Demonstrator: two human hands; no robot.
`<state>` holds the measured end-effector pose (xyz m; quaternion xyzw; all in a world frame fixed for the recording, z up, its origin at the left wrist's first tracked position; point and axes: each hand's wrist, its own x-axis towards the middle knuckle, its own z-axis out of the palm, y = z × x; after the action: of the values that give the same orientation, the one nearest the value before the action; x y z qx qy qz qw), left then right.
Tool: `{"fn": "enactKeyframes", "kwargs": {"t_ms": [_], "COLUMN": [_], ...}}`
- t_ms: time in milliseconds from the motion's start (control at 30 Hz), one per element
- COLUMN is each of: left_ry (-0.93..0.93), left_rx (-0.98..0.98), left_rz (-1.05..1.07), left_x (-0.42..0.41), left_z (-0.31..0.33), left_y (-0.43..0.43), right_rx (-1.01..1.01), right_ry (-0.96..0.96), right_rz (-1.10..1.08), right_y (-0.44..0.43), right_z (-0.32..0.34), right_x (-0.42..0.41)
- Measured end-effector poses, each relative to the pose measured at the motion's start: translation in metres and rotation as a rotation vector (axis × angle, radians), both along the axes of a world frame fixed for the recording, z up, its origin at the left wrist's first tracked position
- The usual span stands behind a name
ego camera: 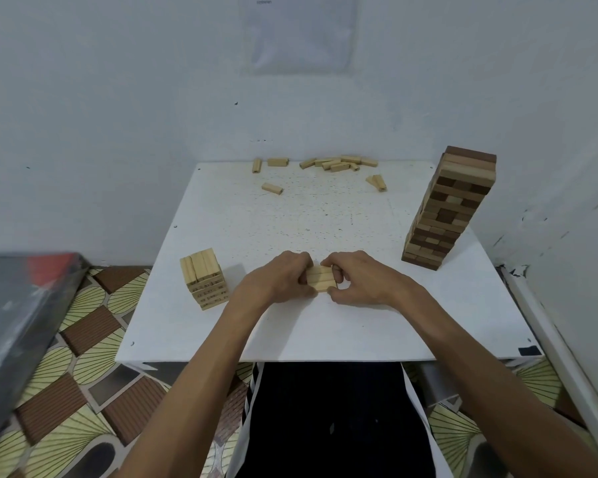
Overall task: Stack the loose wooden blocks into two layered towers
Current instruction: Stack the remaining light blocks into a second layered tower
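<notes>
The person sits at the near edge of a white tabletop (290, 332), both bare forearms reaching forward over it. A patterned floor (94, 339) shows on either side below, and a dark panel (11, 315) leans in at the near left. At the middle of the tabletop both hands meet on a row of three pale blocks (321, 278), which lie side by side, flush, and rest on the surface. The left hand (277, 277) has its fingers curled against the left end of the row. The right hand (356, 277) pinches the right end between thumb and bent fingers. Each hand holds the row and nothing else. To the left of the hands, apart from them, stands a short pale tower (204, 281) of several layers, with its top layer of three blocks running away from the person. Farther back on the right, near the tabletop's right edge, stands a tall tower (449, 208) of mixed pale and dark blocks, many layers high; it appears to lean in this wide-angle view. Beyond the centre a single block (272, 188) lies alone, and a pair of blocks (377, 182) lies touching to its right. Along the far edge loose blocks (339, 163) lie scattered and partly heaped. A pale wall (118, 115) stands behind, with a sheet of paper (301, 32) fixed to it, its print too small to read.
</notes>
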<state>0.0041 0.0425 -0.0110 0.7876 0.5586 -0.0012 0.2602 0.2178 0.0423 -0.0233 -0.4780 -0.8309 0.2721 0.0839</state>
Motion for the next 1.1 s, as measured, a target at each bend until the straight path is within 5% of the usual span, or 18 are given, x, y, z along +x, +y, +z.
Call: {"fn": "enactKeyframes", "kwargs": {"t_ms": [667, 1100], "left_ry": [-0.107, -0.034], "left_rx": [0.304, 0.409], "left_rz": [-0.049, 0.081], "left_x": [-0.023, -0.116], "left_z": [0.044, 0.102], "left_y": [-0.005, -0.030], "right_rx": [0.167, 0.262], "right_ry": [0.056, 0.081], "right_rz": [0.045, 0.238], "right_y": [0.012, 0.028], "right_z": [0.043, 0.099], "right_x": [-0.001, -0.095]}}
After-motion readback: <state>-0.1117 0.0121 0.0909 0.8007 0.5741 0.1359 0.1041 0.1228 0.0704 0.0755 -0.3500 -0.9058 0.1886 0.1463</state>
